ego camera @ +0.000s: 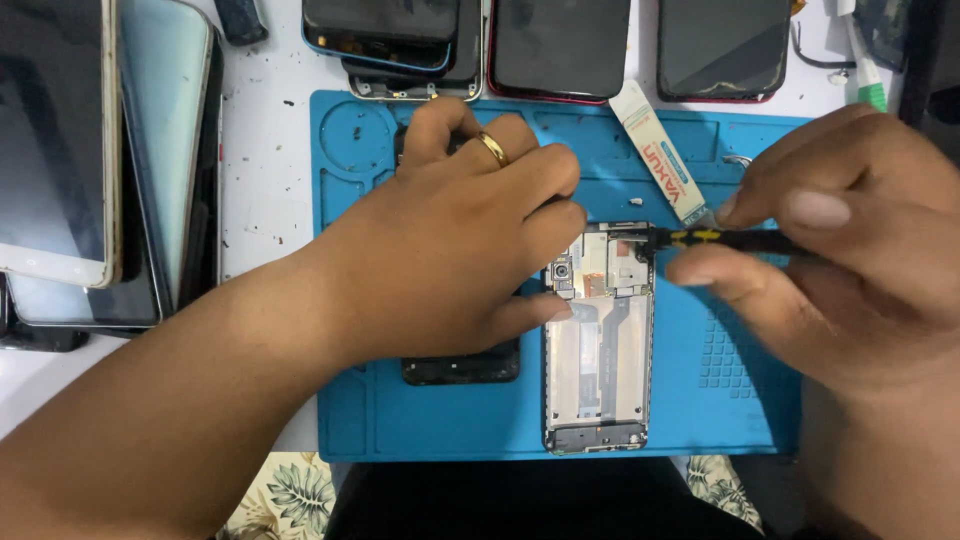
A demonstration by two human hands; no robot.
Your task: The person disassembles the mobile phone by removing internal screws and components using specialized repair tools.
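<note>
Blue silicone work mat [760, 420], ribbed and moulded with shallow trays, covers the middle of a white, speckled table [265, 170]. On it lies an opened phone frame [598, 340], a slim rectangle of pale metal with its innards bare; long axis runs away from the person, camera end pointing to the far edge. A second dark phone body [462, 365] lies just to its left, mostly under the left hand [450, 260].

Left hand: palm down, fingers curled and pressed together, thumb tip touching the frame's left edge. Gold ring [492, 148] on one finger.

Right hand [840, 250]: thumb and fingers pinching a thin black screwdriver [715, 238] with yellow markings, lying nearly level, tip at the frame's top right corner.

White glue tube [655, 150] lies slantwise on the mat's far part. Glossy dark phones [560, 45] line the table's far edge; larger tablets [60, 140] are stacked at the left. Leaf-print cloth [290, 495] shows at the near edge.
</note>
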